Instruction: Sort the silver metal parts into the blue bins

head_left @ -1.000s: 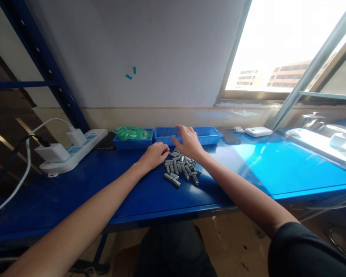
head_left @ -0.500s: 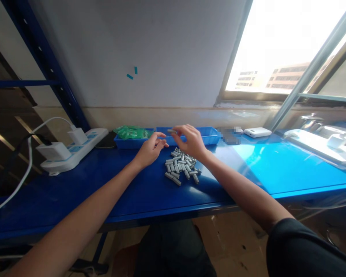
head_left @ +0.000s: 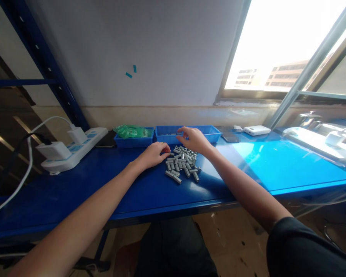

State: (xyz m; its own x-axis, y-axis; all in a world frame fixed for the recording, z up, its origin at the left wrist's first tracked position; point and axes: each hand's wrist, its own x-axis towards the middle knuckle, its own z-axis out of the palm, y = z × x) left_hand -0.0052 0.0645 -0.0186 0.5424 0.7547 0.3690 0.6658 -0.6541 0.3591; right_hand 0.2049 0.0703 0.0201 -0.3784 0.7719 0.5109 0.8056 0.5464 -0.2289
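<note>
Metal pieces lie just right of the left grip, whose closure I cannot tell, and below the parted right grip. Probably stiff and slick, they suit mid-length pinching.

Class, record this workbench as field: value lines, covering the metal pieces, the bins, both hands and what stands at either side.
Metal pieces: grey, loosely piled on the blue table
Long blue bin: behind the pile, some small grey items inside
Shorter blue bin: left of the long one, holding green plastic
Left hand: fingers at the pile's left edge; grip unclear
Right hand: fingers overlap the long bin in view; nothing visibly held
Far left: white power strip with plugs in it
Right of the bins: flat white device
</note>
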